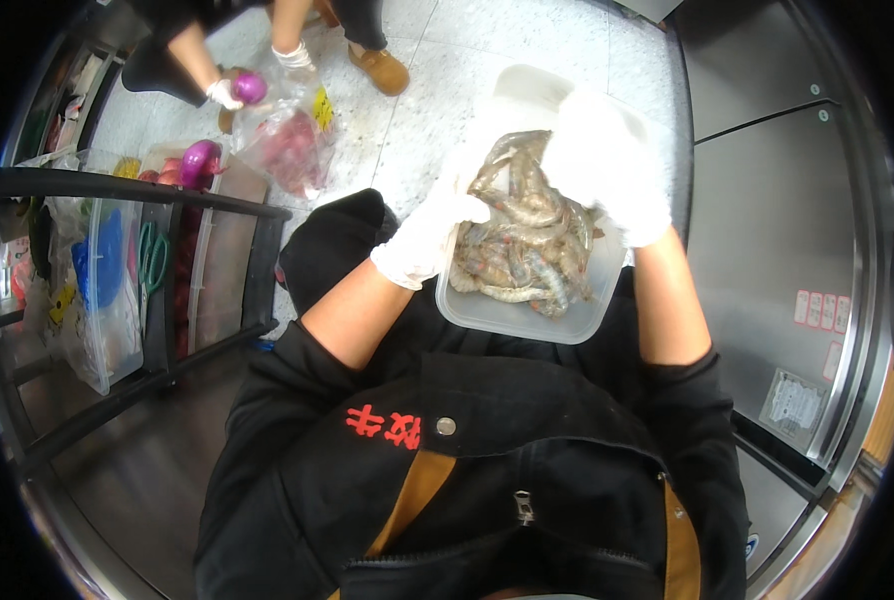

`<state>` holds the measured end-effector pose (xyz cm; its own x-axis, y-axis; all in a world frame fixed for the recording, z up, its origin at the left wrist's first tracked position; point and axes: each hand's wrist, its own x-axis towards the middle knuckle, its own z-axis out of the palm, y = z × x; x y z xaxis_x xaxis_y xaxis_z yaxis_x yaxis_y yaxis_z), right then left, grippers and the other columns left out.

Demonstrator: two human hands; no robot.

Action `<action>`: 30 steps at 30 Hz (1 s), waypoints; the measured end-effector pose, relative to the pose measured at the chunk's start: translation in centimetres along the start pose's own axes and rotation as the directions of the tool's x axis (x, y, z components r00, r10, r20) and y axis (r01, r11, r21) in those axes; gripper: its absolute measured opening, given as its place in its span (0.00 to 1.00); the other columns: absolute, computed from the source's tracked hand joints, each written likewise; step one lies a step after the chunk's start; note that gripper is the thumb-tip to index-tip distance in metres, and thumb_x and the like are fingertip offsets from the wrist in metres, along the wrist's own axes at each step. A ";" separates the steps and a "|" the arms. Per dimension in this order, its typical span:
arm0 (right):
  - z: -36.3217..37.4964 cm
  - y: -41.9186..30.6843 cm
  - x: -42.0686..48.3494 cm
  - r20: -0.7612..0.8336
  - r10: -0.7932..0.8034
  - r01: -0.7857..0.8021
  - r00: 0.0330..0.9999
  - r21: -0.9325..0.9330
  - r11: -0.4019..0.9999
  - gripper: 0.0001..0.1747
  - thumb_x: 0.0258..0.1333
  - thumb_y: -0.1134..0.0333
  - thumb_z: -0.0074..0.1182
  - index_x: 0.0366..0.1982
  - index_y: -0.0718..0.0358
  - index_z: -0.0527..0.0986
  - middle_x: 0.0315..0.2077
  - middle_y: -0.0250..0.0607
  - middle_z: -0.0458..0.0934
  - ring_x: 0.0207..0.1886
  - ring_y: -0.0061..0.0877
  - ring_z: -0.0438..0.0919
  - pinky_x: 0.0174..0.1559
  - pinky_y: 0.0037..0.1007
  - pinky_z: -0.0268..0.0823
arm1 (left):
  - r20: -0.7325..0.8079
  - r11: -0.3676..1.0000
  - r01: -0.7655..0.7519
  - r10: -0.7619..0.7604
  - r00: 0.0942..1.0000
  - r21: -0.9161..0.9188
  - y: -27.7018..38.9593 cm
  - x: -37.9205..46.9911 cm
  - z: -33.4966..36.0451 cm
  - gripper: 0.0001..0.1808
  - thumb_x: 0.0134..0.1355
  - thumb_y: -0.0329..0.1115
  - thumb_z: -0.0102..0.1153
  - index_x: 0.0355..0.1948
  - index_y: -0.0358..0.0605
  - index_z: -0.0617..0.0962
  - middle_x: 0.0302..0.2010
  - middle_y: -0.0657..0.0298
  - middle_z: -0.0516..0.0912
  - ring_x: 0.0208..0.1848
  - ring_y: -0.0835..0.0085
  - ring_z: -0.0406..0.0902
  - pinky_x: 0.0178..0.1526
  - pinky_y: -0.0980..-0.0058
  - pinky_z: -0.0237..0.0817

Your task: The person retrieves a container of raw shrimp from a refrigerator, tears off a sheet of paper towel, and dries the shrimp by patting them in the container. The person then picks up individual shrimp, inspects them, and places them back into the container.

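A translucent plastic container [525,327] sits in front of my torso with raw, unpeeled grey shrimp [525,225] piled in it. My left hand [433,232], in a white glove, grips the container's left wall, its thumb over the rim. My right hand [610,169], also gloved in white, is at the far right side of the container, over the edge of the shrimp pile. Strong glare washes out its fingers, so whether they hold anything is unclear.
Across the floor, a co-worker's gloved hand [225,94] holds a red onion [250,88] by a clear bag [289,150] of onions. On my left, a black rack [229,202] carries bins and green-handled scissors [152,259]. Stainless-steel cabinet doors [766,225] stand close on my right.
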<state>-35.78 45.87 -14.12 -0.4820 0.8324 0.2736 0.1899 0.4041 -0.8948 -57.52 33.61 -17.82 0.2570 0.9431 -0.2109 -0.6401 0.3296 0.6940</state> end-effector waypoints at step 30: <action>3.8 2.1 0.7 0.519 0.365 -0.262 0.773 -0.263 0.929 0.17 0.55 0.67 0.57 0.46 0.62 0.80 0.41 0.51 0.83 0.48 0.39 0.81 0.52 0.37 0.73 | -0.068 0.996 -0.060 0.055 0.996 -0.062 -3.1 -0.4 -2.9 0.50 0.54 0.24 0.55 0.77 0.42 0.47 0.72 0.58 0.59 0.72 0.71 0.60 0.69 0.74 0.56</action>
<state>-38.92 45.86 -17.16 -0.7472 0.5941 -0.2977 0.5272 0.2573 -0.8098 -57.75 32.38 -21.86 0.1714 0.9607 -0.2184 -0.6978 0.2749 0.6614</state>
